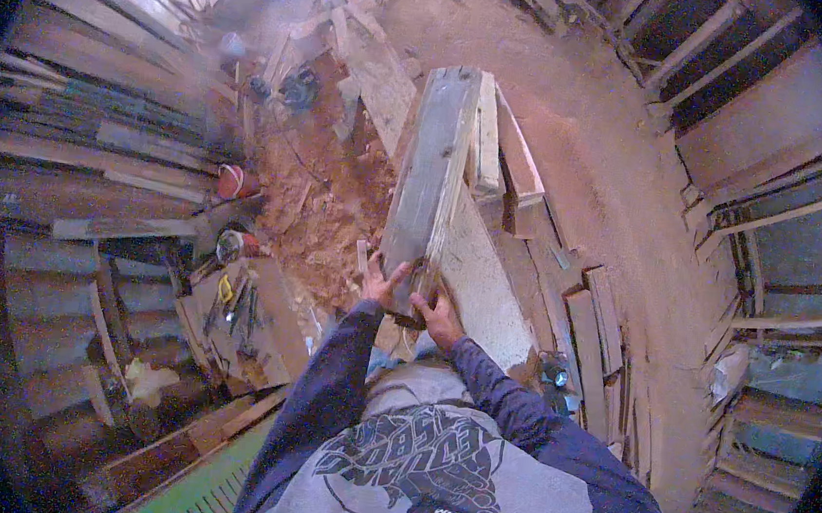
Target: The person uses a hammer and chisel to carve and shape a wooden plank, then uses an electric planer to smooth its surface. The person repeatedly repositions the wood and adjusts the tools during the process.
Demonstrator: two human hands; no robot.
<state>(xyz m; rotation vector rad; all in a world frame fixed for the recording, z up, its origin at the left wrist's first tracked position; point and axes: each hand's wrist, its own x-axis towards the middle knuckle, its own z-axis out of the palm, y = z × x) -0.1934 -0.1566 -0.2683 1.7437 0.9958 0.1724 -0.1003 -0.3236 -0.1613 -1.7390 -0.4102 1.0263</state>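
Note:
A long, thick wooden board (434, 141), greyish on top and pale along its right edge, stretches away from me at the centre of the head view. My left hand (384, 282) grips its near end from the left, with thumb and fingers spread over the edge. On the right corner of that same end, my right hand (439, 318) is closed around the wood, thumb on top. Right beside the board's far half are shorter wood pieces (487, 141). A wide pale plank (483, 273) lies beneath it. The undersides of my fingers are hidden.
Reddish sawdust (322, 215) covers the ground to the left. A dark power tool (299, 87) sits farther off. Hand tools, one with a yellow handle (226, 286), lie on a low wooden surface. Stacked timber (99, 136) lines the left; planks (596, 317) lie at right.

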